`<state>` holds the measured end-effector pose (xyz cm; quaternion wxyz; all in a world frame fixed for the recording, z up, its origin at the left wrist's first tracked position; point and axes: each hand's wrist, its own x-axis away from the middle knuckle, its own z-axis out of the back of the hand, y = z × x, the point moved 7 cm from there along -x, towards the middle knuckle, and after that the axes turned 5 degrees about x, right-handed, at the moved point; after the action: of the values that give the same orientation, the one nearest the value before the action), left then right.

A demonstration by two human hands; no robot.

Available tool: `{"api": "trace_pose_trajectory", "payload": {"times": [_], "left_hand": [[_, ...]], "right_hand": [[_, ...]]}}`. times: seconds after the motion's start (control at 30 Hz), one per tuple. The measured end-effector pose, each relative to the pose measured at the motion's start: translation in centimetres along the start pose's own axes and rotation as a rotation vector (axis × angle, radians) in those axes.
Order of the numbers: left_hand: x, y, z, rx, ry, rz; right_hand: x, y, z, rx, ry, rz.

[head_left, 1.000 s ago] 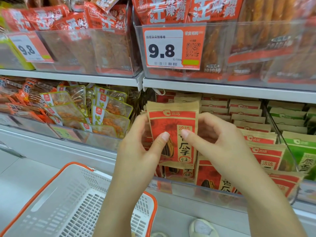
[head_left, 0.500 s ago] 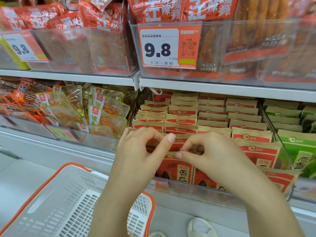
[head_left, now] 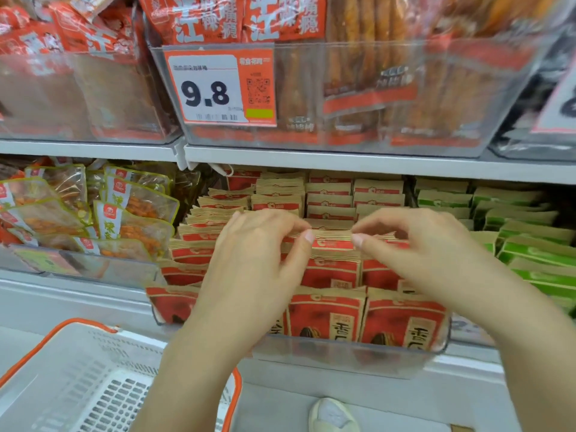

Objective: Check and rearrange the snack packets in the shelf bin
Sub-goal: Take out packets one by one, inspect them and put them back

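Head view: midway through tidying, most rows standing neat.
Left hand (head_left: 258, 260) and right hand (head_left: 427, 254) pinching top edge of red-and-tan paper seed packet (head_left: 332, 241), seated between them in clear plastic shelf bin (head_left: 352, 357); half a second ago held closer together, a second ago lifted out. Leftward rows look uneven yet.

counts across the shelf

two bare hands, the left hand (head_left: 249, 263) and the right hand (head_left: 436, 254), at centre frame. one white-and-orange price tag reading 9.8 (head_left: 219, 87) in full view, upper centre. one white plastic basket with orange rim (head_left: 78, 385), lower left. one pale shoe (head_left: 332, 414) at the bottom edge. red-and-tan paper snack packets (head_left: 327, 310) fill the clear plastic shelf bin (head_left: 343, 357), too many and too overlapped to count.
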<state>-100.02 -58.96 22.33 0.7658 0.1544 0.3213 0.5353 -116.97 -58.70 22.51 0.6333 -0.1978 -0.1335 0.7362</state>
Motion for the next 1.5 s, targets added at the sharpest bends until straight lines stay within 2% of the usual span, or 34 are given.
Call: {"api": "trace_pose_trajectory", "payload": {"times": [0.2, 0.27, 0.43, 0.6, 0.73, 1.03, 1.2, 1.33, 1.5], "left_hand": [[-4.4, 1.9, -5.3, -0.28, -0.43, -0.001], [-6.5, 1.4, -6.8, -0.335, -0.49, 0.006], [-11.5, 0.0, -10.5, -0.504, -0.498, -0.049], [-13.8, -1.1, -13.2, -0.551, -0.454, 0.018], [-14.2, -0.7, -13.3, -0.576, -0.39, -0.006], [-13.9, -0.8, -11.7, -0.689, -0.374, -0.056], [-14.0, -0.8, -11.6, -0.548, -0.371, -0.022], [-12.6, 0.4, -10.7, -0.605, -0.392, -0.157], [-8.8, 1.9, -8.6, -0.476, -0.478, -0.198]], "right_hand": [[-2.4, 4.1, 0.9, 0.239, -0.076, -0.012], [-3.3, 4.9, 0.3, 0.254, -0.099, -0.01], [-4.4, 6.1, -1.6, 0.224, -0.164, -0.004], [-4.3, 7.0, -2.1, 0.126, -0.141, -0.015], [-4.3, 7.2, -2.1, 0.126, -0.111, -0.006], [-4.0, 7.1, -1.8, 0.138, -0.107, -0.029], [-3.9, 7.0, -1.7, 0.165, -0.111, -0.035], [-3.6, 6.6, -1.4, 0.138, -0.087, -0.038], [-3.1, 6.1, -0.7, 0.057, -0.009, -0.034]]}}
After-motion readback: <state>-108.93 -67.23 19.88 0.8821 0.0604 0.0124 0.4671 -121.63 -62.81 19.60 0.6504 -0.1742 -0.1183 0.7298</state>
